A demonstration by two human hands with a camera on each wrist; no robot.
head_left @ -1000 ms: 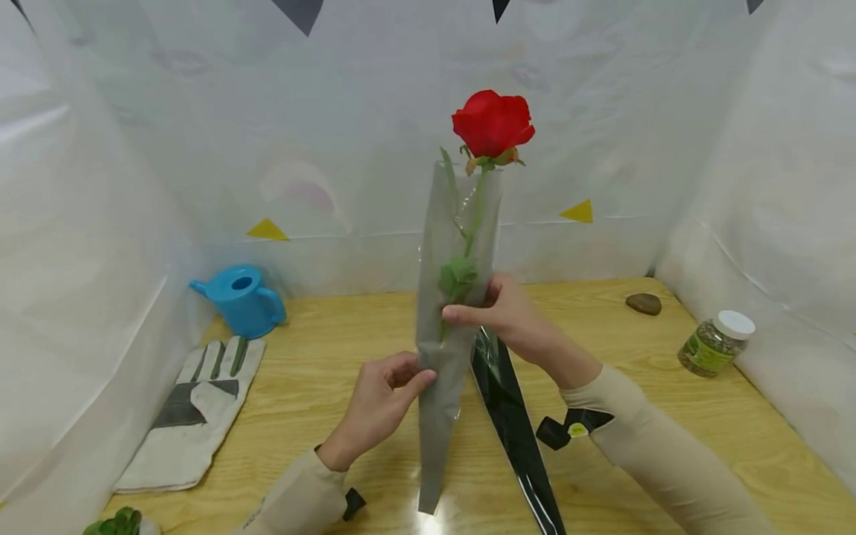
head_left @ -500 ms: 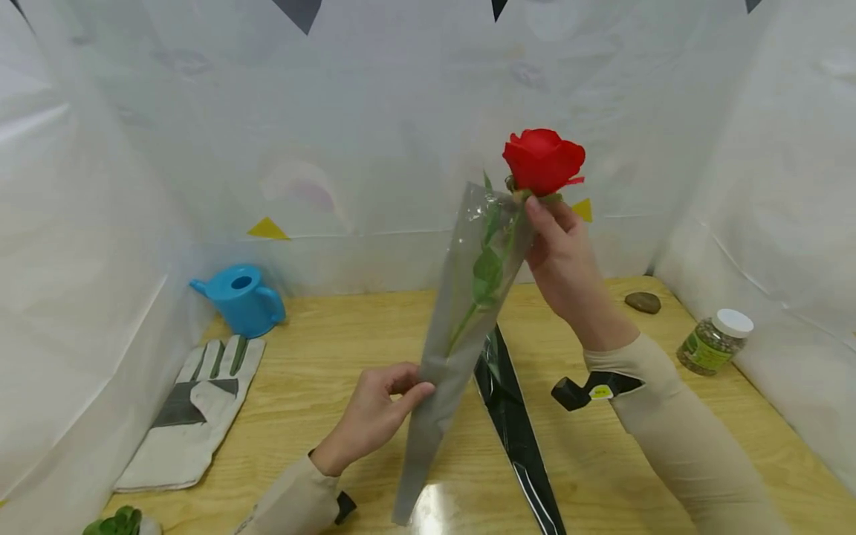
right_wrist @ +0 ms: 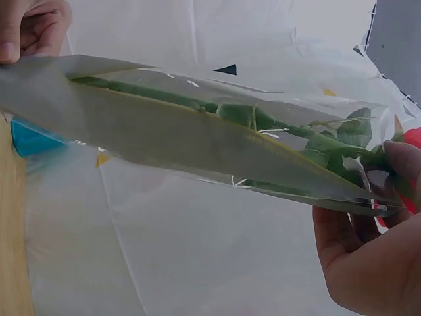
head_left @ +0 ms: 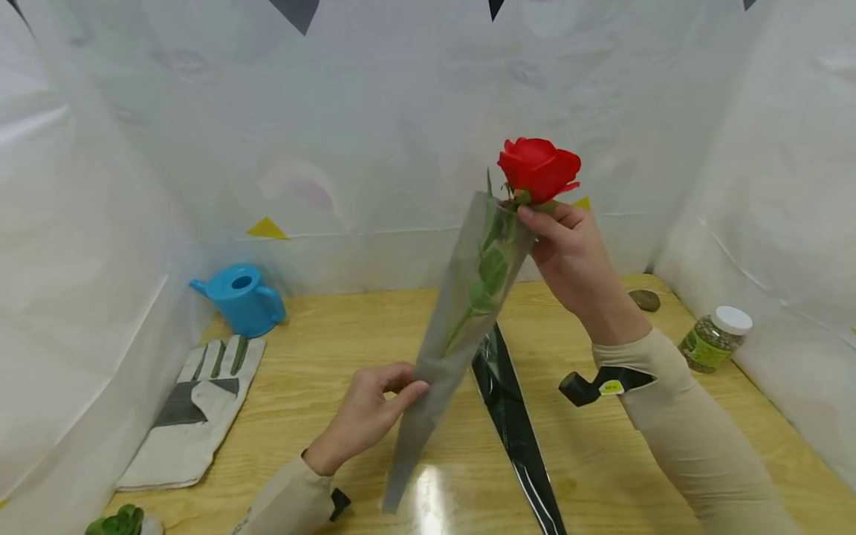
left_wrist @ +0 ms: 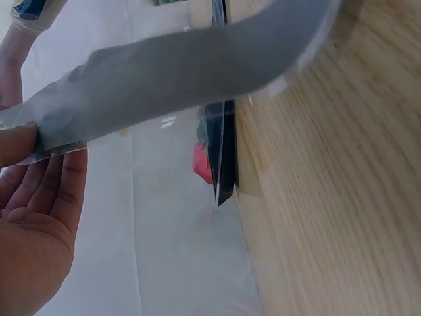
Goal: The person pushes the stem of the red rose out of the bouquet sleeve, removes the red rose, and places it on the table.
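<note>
1. Right hand (head_left: 578, 260) is raised above the wooden table (head_left: 669, 446), fingers and thumb pinched on the top of the rose stem and the upper rim of the grey sleeve (head_left: 461, 312), directly under the red rose (head_left: 538, 169)
2. Rose bloom sits just above the right-hand pinch, clear of the sleeve mouth; stem and green leaves (head_left: 491, 267) run down from the pinch inside the sleeve
3. Right wrist view: fingertips (right_wrist: 401, 164) press the clear front film of the sleeve (right_wrist: 197, 131) against the leaves at the open end
4. Left hand (head_left: 371, 416) is below and to the left of the right-hand pinch; thumb and curled fingers pinch the sleeve's edge about midway down
5. Left wrist view: thumb (left_wrist: 16, 145) lies on the sleeve (left_wrist: 184, 66), fingers behind it
6. Sleeve is tilted, upper end leaning toward the right hand; tapered lower end hangs below the left-hand pinch, close above the table; contact cannot be told
7. Black sleeve (head_left: 511, 423) lies flat on the table, just beyond the lower end of the held sleeve, between the two forearms
8. Left of the left hand: work glove (head_left: 194, 412) flat on the table, blue watering can (head_left: 242, 299) behind it
9. Right of the right forearm: jar (head_left: 715, 340) with white lid; brown stone (head_left: 645, 299) near the wrist
</note>
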